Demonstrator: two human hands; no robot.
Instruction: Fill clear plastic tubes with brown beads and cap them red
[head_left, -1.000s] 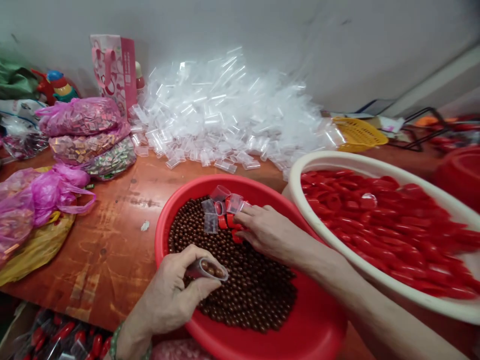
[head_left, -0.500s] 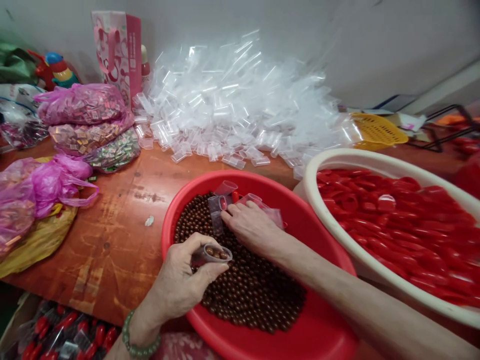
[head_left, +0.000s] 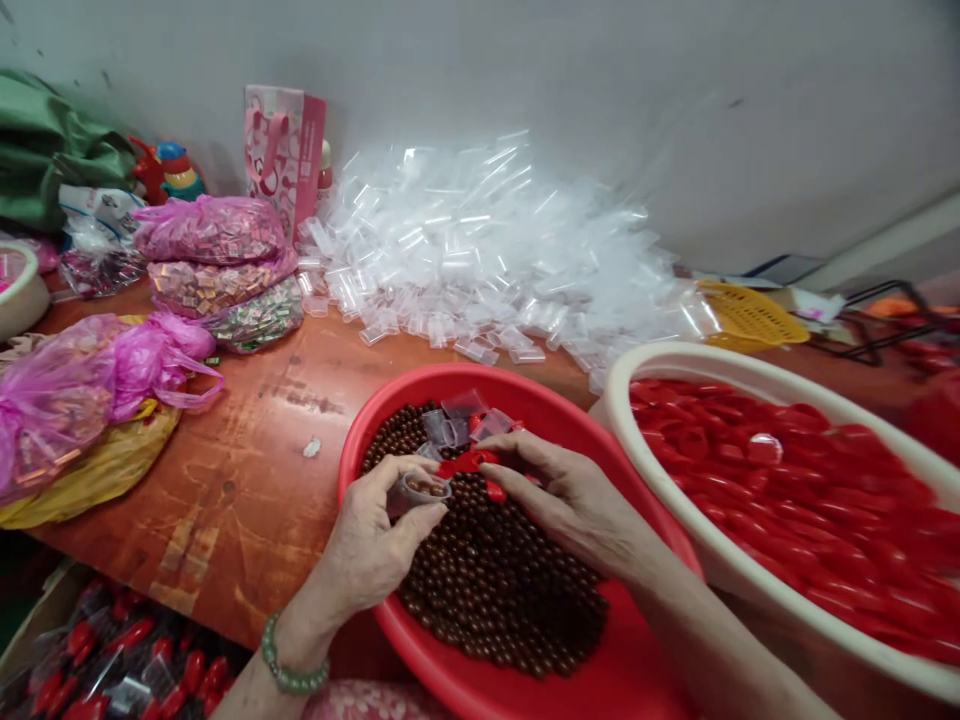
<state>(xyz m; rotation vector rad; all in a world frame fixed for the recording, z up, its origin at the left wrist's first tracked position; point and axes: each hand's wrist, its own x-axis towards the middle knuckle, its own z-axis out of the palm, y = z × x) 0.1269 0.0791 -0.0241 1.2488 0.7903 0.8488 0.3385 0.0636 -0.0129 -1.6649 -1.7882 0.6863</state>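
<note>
My left hand [head_left: 382,545] is closed around a clear plastic tube [head_left: 405,495] with several brown balls inside, its oval mouth tilted toward me. Between the thumb and fingers of my right hand [head_left: 566,490] is a red plastic cap [head_left: 469,462], close beside the tube's mouth. Both hands are above a red basin [head_left: 660,520], which holds a heap of small shiny brown balls [head_left: 502,590]. Behind my fingers, a few empty clear tubes [head_left: 446,428] lie on the balls. Fingers partly hide the tube's lower end.
A large pile of clear tubes [head_left: 480,250] lies along the wall. To the right stands a white tub [head_left: 622,385] of red caps [head_left: 780,500]. Pink bags [head_left: 217,235] sit at left, and a box of filled red-capped tubes [head_left: 127,660] is below the table's edge.
My right hand has come back from the loose tubes in the basin and now holds a red cap near the filled tube. The view has tilted up slightly.
</note>
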